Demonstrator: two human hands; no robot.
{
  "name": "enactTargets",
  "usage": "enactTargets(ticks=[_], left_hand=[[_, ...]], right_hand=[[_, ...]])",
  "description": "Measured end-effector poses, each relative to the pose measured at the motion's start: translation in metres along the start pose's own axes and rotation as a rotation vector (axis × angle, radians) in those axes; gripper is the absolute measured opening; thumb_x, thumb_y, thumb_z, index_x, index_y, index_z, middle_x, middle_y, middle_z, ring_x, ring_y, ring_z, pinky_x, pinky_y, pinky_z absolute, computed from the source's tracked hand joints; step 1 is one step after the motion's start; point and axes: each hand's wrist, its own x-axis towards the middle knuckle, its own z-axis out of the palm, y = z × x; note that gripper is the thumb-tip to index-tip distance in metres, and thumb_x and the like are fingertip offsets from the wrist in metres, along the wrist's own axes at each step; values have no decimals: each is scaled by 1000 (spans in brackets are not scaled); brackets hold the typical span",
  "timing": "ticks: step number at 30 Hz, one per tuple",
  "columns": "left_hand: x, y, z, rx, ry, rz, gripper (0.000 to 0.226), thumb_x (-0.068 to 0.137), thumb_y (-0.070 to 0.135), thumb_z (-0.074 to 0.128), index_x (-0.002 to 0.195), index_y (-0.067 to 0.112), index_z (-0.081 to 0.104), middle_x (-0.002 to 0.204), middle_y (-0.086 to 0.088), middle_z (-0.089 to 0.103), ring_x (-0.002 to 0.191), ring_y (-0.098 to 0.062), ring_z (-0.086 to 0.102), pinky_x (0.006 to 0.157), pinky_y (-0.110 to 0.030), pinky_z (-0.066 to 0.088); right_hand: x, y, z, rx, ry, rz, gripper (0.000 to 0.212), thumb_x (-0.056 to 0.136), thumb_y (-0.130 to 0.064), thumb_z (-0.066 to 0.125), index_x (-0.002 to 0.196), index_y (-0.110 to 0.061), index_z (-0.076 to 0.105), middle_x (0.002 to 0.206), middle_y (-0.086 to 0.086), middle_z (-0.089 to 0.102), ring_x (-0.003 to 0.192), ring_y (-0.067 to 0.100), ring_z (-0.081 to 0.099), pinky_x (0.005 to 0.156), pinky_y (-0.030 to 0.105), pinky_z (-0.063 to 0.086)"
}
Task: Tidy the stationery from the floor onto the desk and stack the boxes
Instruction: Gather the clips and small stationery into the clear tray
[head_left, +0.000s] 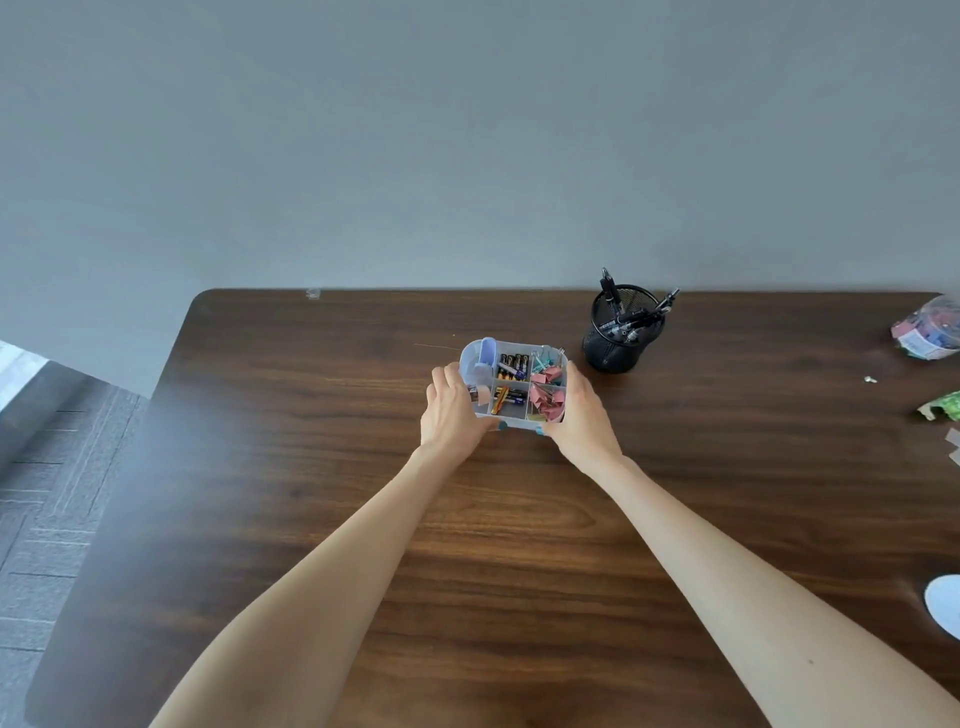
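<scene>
Your left hand (453, 410) and right hand (581, 415) clamp the clear plastic organizer box (511, 385) from both sides, low over the wood-grain desk (311, 467). Its compartments hold batteries (511, 365) and pink clips (548, 400); whether it touches the desktop is unclear. A black mesh pen cup (621, 332) stands nearby.

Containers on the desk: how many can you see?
3: the divided organizer box held between both hands, the black mesh pen cup to its right, and a clear tub cut off at the right edge.
</scene>
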Motion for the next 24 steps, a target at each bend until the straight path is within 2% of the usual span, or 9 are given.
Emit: enactTargets(ticks=[4, 12, 20, 24], left_hand=[[23, 13, -1, -5, -11, 17, 89, 72, 35, 82, 139, 8, 29, 132, -9, 37, 123, -27, 43, 85, -39, 48], [56, 18, -9, 12, -9, 45, 82, 76, 34, 79, 137, 7, 31, 132, -10, 38, 120, -28, 46, 83, -40, 49], [50, 7, -27, 77, -34, 129, 73, 82, 34, 73, 137, 9, 33, 133, -8, 40, 117, -27, 49, 77, -40, 49], [22, 0, -44, 138, -15, 153, 64, 88, 36, 66, 137, 8, 34, 133, -8, 42, 119, -27, 48, 82, -40, 49]], right_hand=[[23, 0, -12, -59, 8, 1, 86, 85, -5, 66, 152, -7, 12, 152, 11, 32, 136, 26, 38, 108, 39, 40], [57, -14, -19, -143, -18, 6, 83, 90, -4, 61, 153, -5, 6, 157, 12, 22, 139, 28, 34, 106, 38, 39], [43, -27, -20, -177, -7, 41, 83, 89, -9, 65, 152, -4, 12, 155, 13, 27, 137, 27, 38, 104, 37, 41], [9, -41, -21, -218, 34, 56, 78, 89, -14, 65, 150, -5, 16, 151, 12, 33, 133, 28, 43, 98, 39, 46]])
